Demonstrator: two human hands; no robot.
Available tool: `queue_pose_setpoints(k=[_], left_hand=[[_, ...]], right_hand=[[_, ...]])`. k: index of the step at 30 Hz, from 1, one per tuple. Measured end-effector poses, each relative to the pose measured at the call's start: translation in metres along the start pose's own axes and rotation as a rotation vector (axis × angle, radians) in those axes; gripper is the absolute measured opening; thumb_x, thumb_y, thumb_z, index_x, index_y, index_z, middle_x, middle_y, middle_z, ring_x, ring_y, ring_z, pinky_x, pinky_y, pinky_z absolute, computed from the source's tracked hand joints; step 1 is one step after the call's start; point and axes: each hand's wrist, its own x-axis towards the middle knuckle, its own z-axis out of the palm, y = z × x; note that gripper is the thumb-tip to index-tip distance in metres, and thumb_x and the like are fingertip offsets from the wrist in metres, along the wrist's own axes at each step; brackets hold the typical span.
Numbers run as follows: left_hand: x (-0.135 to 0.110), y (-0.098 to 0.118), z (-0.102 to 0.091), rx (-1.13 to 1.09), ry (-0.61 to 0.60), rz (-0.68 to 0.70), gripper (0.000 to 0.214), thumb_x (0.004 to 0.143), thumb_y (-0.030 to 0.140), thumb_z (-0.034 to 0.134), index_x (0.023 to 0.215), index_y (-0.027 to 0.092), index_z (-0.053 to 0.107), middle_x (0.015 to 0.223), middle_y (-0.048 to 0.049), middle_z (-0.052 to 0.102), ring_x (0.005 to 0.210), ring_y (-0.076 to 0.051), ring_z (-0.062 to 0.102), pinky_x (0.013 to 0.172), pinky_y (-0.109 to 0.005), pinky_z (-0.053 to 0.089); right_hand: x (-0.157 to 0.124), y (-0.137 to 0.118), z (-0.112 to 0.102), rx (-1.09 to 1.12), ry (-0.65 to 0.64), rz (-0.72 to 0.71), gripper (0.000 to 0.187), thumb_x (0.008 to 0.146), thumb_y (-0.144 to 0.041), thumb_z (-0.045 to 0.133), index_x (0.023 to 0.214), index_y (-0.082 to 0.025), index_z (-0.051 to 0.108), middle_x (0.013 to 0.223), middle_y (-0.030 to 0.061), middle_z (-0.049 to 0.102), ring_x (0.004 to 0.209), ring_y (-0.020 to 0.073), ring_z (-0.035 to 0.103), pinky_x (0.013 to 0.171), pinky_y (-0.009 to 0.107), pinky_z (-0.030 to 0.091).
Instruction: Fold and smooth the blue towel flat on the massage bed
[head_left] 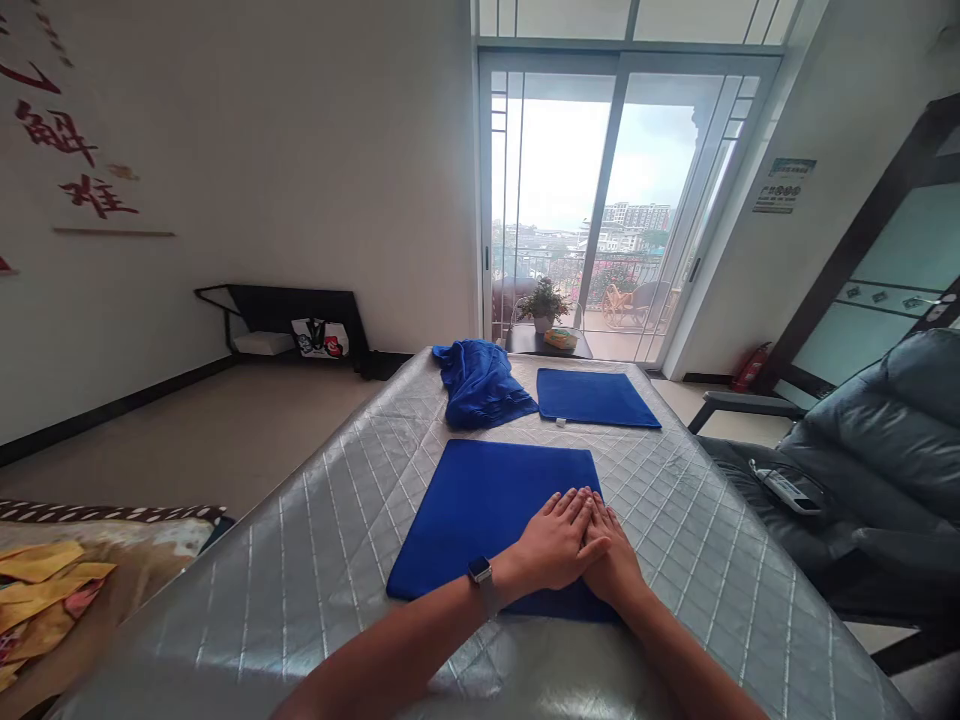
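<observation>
A folded blue towel (480,505) lies flat on the quilted silver table cover (322,540) in front of me. My left hand (559,545), with a watch on its wrist, rests flat on the towel's right part, fingers stretched out. My right hand (611,555) lies beside and partly under it, also flat on the towel near its right edge. Farther back lies a second folded blue towel (596,397). A crumpled blue towel (480,385) is heaped to its left.
A dark leather chair (862,450) with a remote control (787,488) on it stands to the right. Yellow and patterned cloth (52,590) lies at the lower left. A glass balcony door (600,210) is behind the table, with a potted plant (544,305).
</observation>
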Motion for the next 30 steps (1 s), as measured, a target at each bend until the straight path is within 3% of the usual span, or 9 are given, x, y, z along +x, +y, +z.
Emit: queue_pose_setpoints(k=[5, 12, 15, 18, 23, 27, 30], left_hand=[[-0.017, -0.023, 0.010, 0.037, 0.025, -0.042, 0.069, 0.104, 0.056, 0.016, 0.158, 0.013, 0.020, 0.162, -0.0112, 0.024, 0.151, -0.020, 0.015, 0.123, -0.040, 0.016], [-0.097, -0.090, -0.025, 0.132, -0.015, -0.306, 0.071, 0.103, 0.062, 0.019, 0.156, 0.016, 0.026, 0.161, -0.0112, 0.026, 0.150, -0.023, 0.021, 0.122, -0.044, 0.019], [-0.131, -0.108, -0.036, 0.158, -0.020, -0.433, 0.074, 0.102, 0.063, 0.020, 0.156, 0.014, 0.026, 0.162, -0.0116, 0.023, 0.150, -0.024, 0.020, 0.122, -0.044, 0.017], [-0.151, -0.115, -0.039, 0.153, 0.005, -0.468, 0.074, 0.102, 0.063, 0.021, 0.157, 0.014, 0.023, 0.163, -0.0117, 0.020, 0.151, -0.024, 0.019, 0.122, -0.044, 0.017], [-0.154, -0.115, -0.036, 0.141, 0.031, -0.472, 0.074, 0.102, 0.062, 0.023, 0.158, 0.014, 0.021, 0.163, -0.0120, 0.020, 0.151, -0.025, 0.017, 0.122, -0.044, 0.017], [-0.152, -0.113, -0.035, 0.140, 0.042, -0.470, 0.074, 0.102, 0.063, 0.024, 0.158, 0.015, 0.022, 0.163, -0.0120, 0.020, 0.151, -0.025, 0.018, 0.122, -0.045, 0.019], [-0.154, -0.111, -0.037, 0.147, 0.037, -0.472, 0.074, 0.102, 0.063, 0.022, 0.157, 0.014, 0.022, 0.163, -0.0116, 0.020, 0.151, -0.025, 0.018, 0.122, -0.044, 0.019]], right_hand=[[0.001, -0.003, -0.002, 0.011, -0.008, 0.009, 0.061, 0.100, -0.032, 0.024, 0.156, -0.006, 0.025, 0.163, 0.0118, 0.016, 0.151, 0.0221, 0.010, 0.123, 0.039, 0.011], [0.004, -0.005, -0.002, 0.043, -0.015, 0.076, 0.065, 0.101, -0.041, 0.020, 0.156, -0.006, 0.020, 0.164, 0.0097, 0.015, 0.151, 0.0190, 0.012, 0.123, 0.037, 0.010], [0.004, -0.006, -0.003, 0.020, -0.029, 0.077, 0.065, 0.101, -0.040, 0.020, 0.156, -0.005, 0.019, 0.164, 0.0101, 0.015, 0.151, 0.0193, 0.012, 0.123, 0.037, 0.010], [0.004, -0.007, -0.007, -0.006, -0.048, 0.073, 0.066, 0.101, -0.040, 0.021, 0.156, -0.004, 0.020, 0.164, 0.0119, 0.015, 0.151, 0.0215, 0.012, 0.123, 0.039, 0.011], [0.017, -0.007, -0.025, -0.036, -0.128, 0.070, 0.066, 0.099, -0.038, 0.020, 0.155, -0.003, 0.024, 0.163, 0.0133, 0.020, 0.151, 0.0239, 0.017, 0.122, 0.042, 0.014], [0.042, -0.005, -0.034, -0.026, -0.065, 0.072, 0.065, 0.100, -0.036, 0.018, 0.155, -0.002, 0.025, 0.162, 0.0133, 0.022, 0.151, 0.0230, 0.016, 0.122, 0.041, 0.012], [0.059, 0.000, -0.026, 0.004, -0.019, 0.100, 0.067, 0.101, -0.040, 0.018, 0.155, -0.002, 0.025, 0.163, 0.0139, 0.022, 0.151, 0.0224, 0.016, 0.121, 0.039, 0.012]])
